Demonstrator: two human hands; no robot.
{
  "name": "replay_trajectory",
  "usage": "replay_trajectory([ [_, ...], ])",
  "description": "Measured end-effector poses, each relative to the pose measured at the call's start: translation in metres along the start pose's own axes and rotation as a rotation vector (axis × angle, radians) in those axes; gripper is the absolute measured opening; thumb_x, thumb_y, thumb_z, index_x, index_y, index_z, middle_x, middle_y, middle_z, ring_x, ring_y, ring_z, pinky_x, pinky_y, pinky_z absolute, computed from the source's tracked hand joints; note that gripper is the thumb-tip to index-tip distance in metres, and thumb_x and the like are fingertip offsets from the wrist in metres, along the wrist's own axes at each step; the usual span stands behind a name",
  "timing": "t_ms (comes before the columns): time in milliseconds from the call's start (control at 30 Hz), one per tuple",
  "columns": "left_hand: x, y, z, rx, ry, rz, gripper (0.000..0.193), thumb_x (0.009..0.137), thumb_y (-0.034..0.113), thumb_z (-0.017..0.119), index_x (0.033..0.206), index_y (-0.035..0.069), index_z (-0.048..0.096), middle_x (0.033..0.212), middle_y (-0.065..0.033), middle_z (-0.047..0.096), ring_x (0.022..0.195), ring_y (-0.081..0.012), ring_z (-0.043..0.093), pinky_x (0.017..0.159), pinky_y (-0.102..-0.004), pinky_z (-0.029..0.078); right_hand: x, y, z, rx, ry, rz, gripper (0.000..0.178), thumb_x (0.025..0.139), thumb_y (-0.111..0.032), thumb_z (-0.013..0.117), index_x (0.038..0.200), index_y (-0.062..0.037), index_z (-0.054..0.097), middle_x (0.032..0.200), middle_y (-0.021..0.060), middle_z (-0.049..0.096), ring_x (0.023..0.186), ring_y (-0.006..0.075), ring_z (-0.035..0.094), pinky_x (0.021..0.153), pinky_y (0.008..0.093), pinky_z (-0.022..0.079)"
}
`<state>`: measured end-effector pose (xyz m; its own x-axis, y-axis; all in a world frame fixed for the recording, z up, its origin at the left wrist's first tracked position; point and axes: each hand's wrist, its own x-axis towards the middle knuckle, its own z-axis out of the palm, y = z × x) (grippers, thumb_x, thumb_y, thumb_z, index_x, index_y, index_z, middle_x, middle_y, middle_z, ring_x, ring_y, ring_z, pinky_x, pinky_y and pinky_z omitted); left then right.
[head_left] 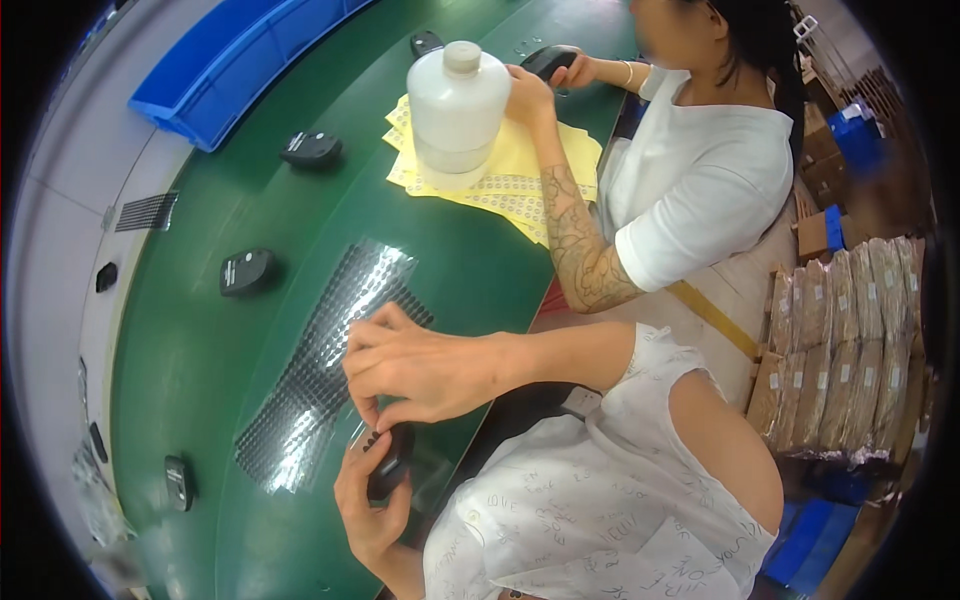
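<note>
A black computer mouse (392,462) rests in my left hand (368,495), with the thumb and fingers wrapped around its sides. Just above it is my right hand (425,372), its thumb and fingertips pinched together at the mouse's upper end. What the pinch holds is too small and covered to make out. A short row of small black dots (371,440) shows by my left thumb. Beyond my hands, clear sheets with rows of black dots (315,385) lie overlapping on the green work surface (210,370).
Several black mice, one (248,272) among them, lie spread along the green surface. A translucent bottle (458,115) stands on yellow dotted sheets (520,205). Beside me a co-worker (700,170) holds another mouse (548,62). A blue bin (215,75) sits at the far edge; wrapped cardboard (840,350) is stacked right.
</note>
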<state>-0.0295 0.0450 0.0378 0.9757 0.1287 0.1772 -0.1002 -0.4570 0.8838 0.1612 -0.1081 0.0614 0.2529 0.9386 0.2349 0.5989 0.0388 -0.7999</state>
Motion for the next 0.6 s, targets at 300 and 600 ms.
replay_trajectory([
  [300, 0.002, 0.0, -0.001, 0.036, 0.008, -0.056, 0.05, 0.071, -0.01, 0.068, 0.119, 0.0, 0.064, 0.114, -0.018, 0.066, 0.098, -0.0224, 0.065, 0.088, -0.0319, 0.051, 0.0, 0.006, 0.011, -0.088, 0.127, -0.1, 0.009, 0.084, -0.016, 0.072, 0.083, -0.0113, 0.064, 0.089, -0.0009, 0.055, 0.107, 0.0216, 0.046, 0.098, 0.042, 0.029],
  [600, -0.002, 0.001, -0.005, 0.029, -0.054, -0.113, 0.048, 0.07, -0.009, 0.07, 0.118, 0.0, 0.063, 0.112, -0.0191, 0.066, 0.099, -0.0246, 0.065, 0.088, -0.0329, 0.051, -0.003, 0.008, 0.017, -0.093, 0.147, -0.144, 0.011, 0.081, -0.013, 0.072, 0.074, -0.0114, 0.063, 0.084, -0.0019, 0.056, 0.102, 0.0208, 0.046, 0.095, 0.0439, 0.029],
])
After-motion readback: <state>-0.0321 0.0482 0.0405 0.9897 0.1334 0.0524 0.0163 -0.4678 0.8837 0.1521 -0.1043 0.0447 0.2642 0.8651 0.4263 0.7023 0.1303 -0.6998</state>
